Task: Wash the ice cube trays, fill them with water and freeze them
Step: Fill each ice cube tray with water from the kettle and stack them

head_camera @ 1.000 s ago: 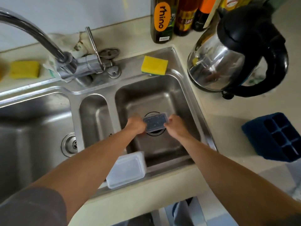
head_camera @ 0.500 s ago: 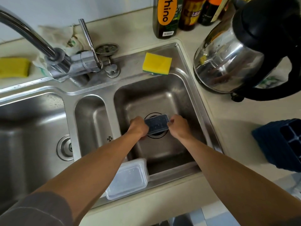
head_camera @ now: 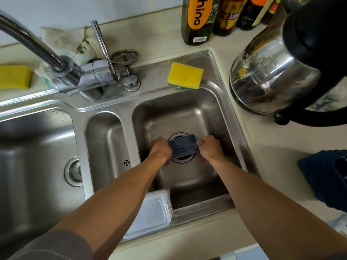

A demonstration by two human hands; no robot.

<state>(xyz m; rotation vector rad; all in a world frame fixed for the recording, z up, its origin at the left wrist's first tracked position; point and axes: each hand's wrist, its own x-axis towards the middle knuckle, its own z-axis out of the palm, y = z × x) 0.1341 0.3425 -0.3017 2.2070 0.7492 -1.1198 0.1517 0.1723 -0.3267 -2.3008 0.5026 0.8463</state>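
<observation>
Both hands, left hand (head_camera: 161,150) and right hand (head_camera: 210,149), grip opposite short ends of the ice cube tray (head_camera: 183,146), its long axis running left-right between them.

Kettle (head_camera: 277,72): steel, black lid and handle, on the counter (head_camera: 272,147) at far right
Bottles (head_camera: 197,19): lined up along the far wall, left of the kettle
Yellow sponge (head_camera: 185,75): on the far rim of the sink (head_camera: 80,147)
Second sponge (head_camera: 14,76): far left on the counter
Faucet (head_camera: 63,72): chrome, far left, spout runs off the left edge
Rag (head_camera: 63,40): crumpled behind the faucet
</observation>
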